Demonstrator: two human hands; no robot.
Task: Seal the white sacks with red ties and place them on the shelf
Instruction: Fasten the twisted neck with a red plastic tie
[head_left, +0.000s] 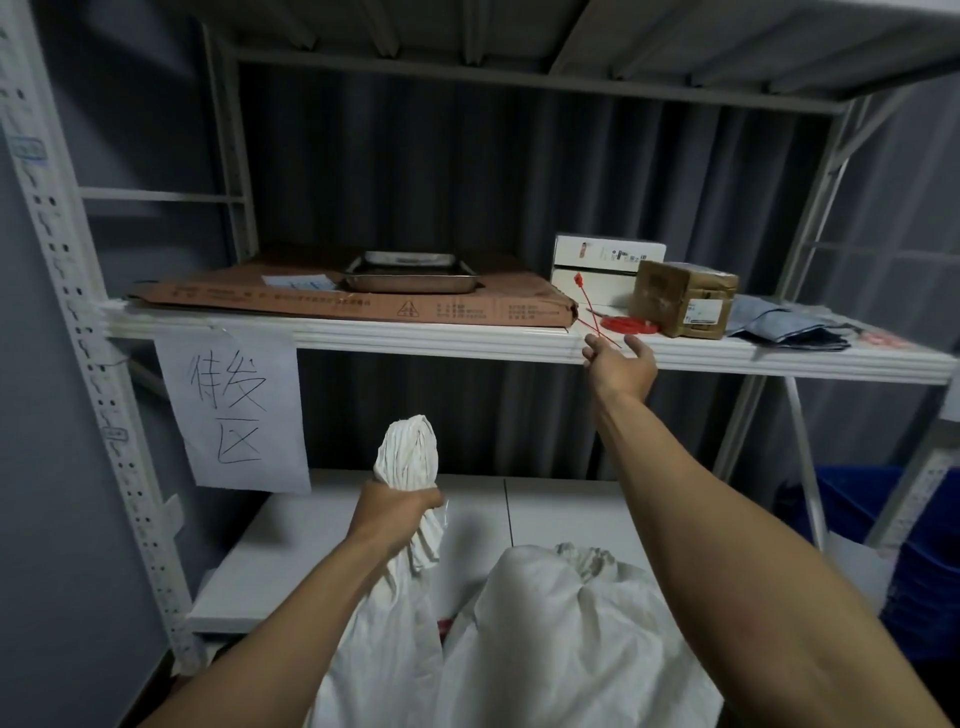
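With the left hand (397, 512) clenching the gathered neck of the white sack (410, 457) at 6 o'clock, the open right hand (621, 364) is reaching for the red ties (626, 325) on the shelf (467, 340) at 2 o'clock; a loosening grip risks the neck unfurling.

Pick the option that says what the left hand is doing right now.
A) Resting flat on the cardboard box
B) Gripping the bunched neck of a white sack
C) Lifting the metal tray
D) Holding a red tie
B: the left hand is closed around the gathered neck of the white sack, while the right hand reaches open toward the red ties on the shelf.
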